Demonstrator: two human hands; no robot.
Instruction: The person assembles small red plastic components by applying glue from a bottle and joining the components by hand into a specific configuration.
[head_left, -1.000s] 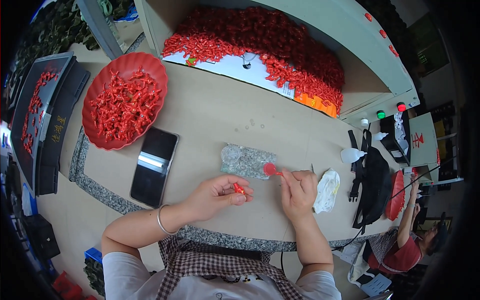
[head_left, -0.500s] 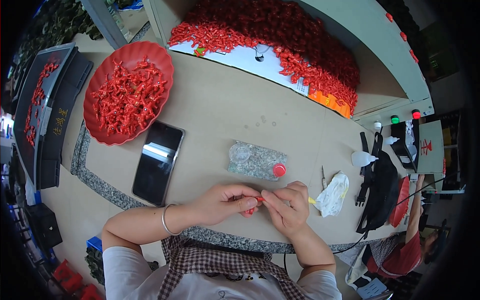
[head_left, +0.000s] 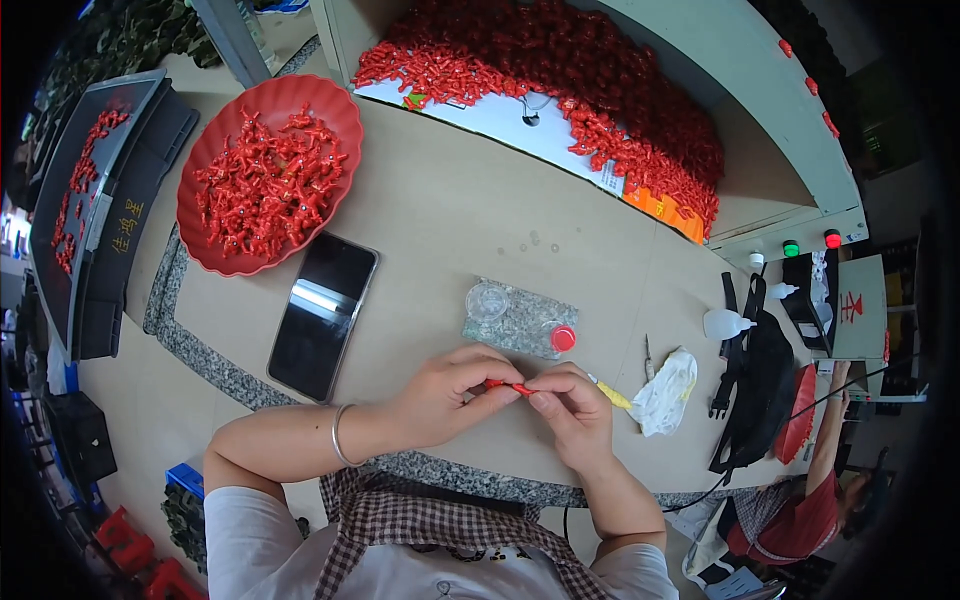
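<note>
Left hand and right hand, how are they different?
The left hand has a silver bracelet at its wrist; the right hand shows none. The right hand is closer to the white cloth, the left hand to the phone. Both pinch a small red piece.

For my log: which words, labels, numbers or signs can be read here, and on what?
Wording not copied; places only:
Dark bin: yellow characters on its side.
Pale green box, far right: large red character.
White and orange carton: print too small to read.
White shirt: partly hidden print, unreadable.
Held red piece: no lettering visible.
</note>
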